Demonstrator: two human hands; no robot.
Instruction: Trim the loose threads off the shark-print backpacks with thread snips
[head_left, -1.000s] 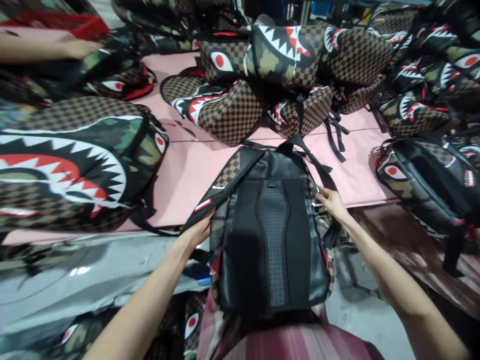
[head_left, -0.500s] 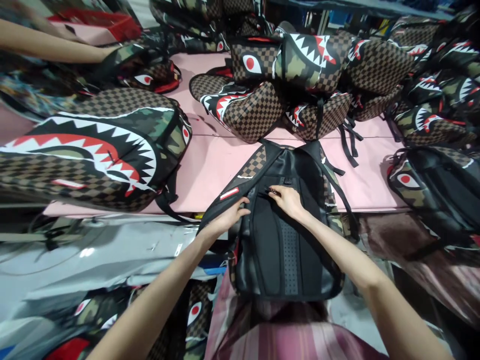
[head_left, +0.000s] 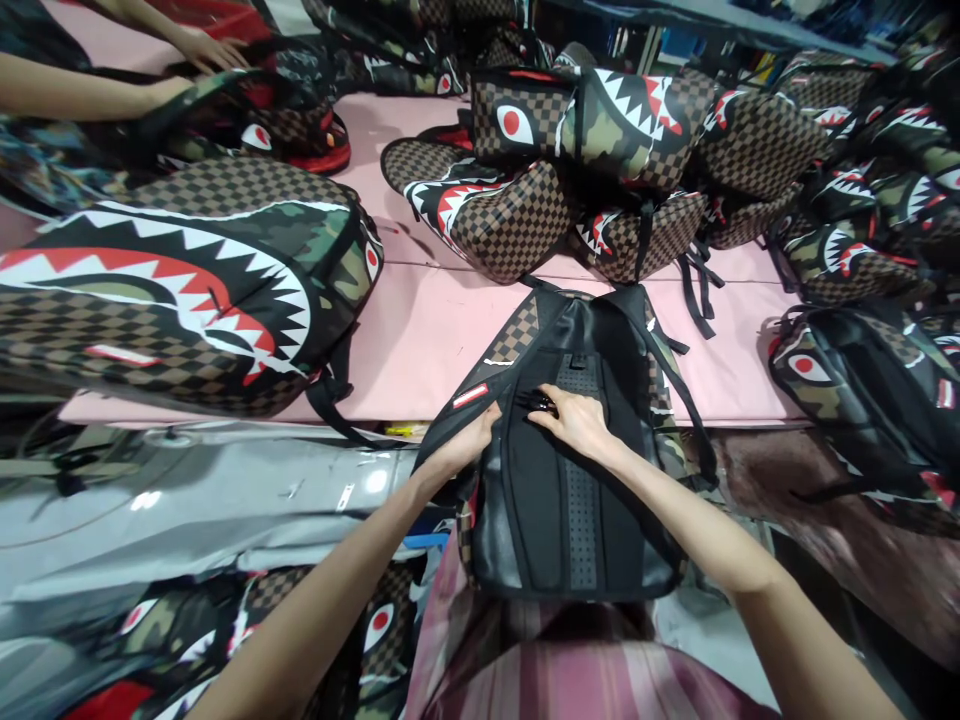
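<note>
A backpack [head_left: 622, 510] lies with its black padded back facing up, its top on the pink table and its lower end over my lap. My left hand [head_left: 472, 440] is closed on the edge of the left shoulder strap [head_left: 450, 425], which has a checkered upper part and a small red-and-white label. My right hand [head_left: 574, 420] is closed around a small black tool that looks like thread snips [head_left: 538, 401]. Its dark tips point left, over the back panel and close to the strap. The fingers partly hide the tool.
A large shark-mouth backpack [head_left: 180, 290] lies at left on the pink table [head_left: 442, 340]. Checkered backpacks [head_left: 517, 220] are piled ahead, and another bag [head_left: 862, 390] lies right. A co-worker's hands [head_left: 206, 50] handle a bag at upper left. More bags [head_left: 172, 630] sit below left.
My right hand has moved slightly down with the black tool. The fingers of my left hand have curled in on the strap. At upper left, a co-worker's second hand has come into sight.
</note>
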